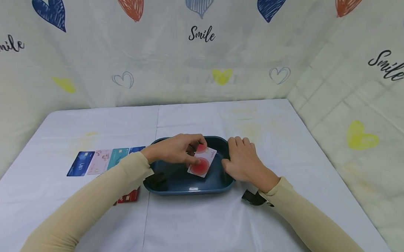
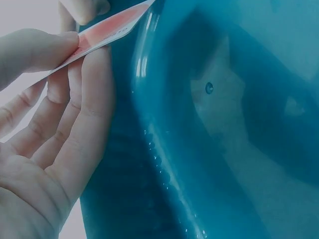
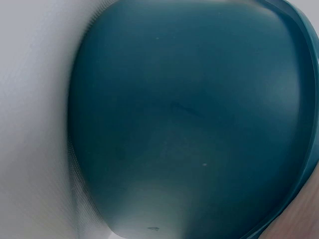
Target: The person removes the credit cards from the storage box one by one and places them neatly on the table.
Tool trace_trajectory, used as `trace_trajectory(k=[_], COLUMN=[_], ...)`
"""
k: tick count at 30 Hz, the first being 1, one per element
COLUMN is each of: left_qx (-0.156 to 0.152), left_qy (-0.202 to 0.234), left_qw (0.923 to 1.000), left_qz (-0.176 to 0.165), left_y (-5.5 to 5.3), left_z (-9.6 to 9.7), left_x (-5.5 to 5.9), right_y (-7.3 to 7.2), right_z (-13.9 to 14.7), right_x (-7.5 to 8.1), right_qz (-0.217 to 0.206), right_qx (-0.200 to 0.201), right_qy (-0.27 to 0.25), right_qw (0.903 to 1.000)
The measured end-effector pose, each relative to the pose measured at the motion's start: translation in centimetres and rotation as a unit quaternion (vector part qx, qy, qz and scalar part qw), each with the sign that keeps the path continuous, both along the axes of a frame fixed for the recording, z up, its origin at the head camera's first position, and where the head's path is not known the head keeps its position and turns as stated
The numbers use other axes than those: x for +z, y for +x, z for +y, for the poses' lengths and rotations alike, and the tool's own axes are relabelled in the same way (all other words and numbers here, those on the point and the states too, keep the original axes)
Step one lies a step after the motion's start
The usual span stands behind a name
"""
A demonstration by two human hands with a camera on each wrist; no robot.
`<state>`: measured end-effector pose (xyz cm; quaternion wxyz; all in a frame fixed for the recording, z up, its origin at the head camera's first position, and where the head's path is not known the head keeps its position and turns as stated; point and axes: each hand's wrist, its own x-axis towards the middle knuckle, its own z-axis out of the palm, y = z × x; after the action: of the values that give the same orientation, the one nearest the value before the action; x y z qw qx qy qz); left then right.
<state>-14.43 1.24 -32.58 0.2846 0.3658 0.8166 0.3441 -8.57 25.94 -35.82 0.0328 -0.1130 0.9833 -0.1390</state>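
My left hand (image 1: 179,149) holds a white card with red circles (image 1: 200,166) over a dark blue tray (image 1: 176,179). In the left wrist view, the thumb lies on the upper face of the card (image 2: 107,35) and the fingers lie beneath it. At the tray's right end, my right hand (image 1: 242,160) grips the rim, its thumb on the inner side. The right wrist view is mostly filled by the tray (image 3: 184,109), with a bit of skin at the lower right corner.
Left of the tray, a row holds a blue VIP card (image 1: 81,164), a pink card (image 1: 99,161), a teal card (image 1: 117,156) and another blue card (image 1: 137,149). Red cards (image 1: 129,197) lie nearer, partly hidden by the left sleeve. A patterned cloth (image 1: 200,66) hangs behind the white-covered table (image 1: 198,229).
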Motion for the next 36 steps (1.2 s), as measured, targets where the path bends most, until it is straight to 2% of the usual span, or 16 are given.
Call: trace_trajectory(k=[5,20,36], left_qx=[0.001,0.015,0.031], left_qy=[0.002,0.015,0.005], left_qw=[0.9999,0.9996,0.9995], left_qz=[0.014,-0.018,-0.005], left_y=[0.1,0.4,0.8], left_z=[-0.4,-1.1,-1.9], left_x=[0.5,1.0,1.8], right_y=[0.0,0.0,0.0], right_z=[0.1,0.2,0.1], right_x=[-0.1,-0.4,-0.3], right_qz=[0.002,0.011,0.011], right_qx=[0.001,0.004,0.005], right_qy=[-0.002,-0.005,-0.008], right_qw=[1.0,0.9999,0.9999])
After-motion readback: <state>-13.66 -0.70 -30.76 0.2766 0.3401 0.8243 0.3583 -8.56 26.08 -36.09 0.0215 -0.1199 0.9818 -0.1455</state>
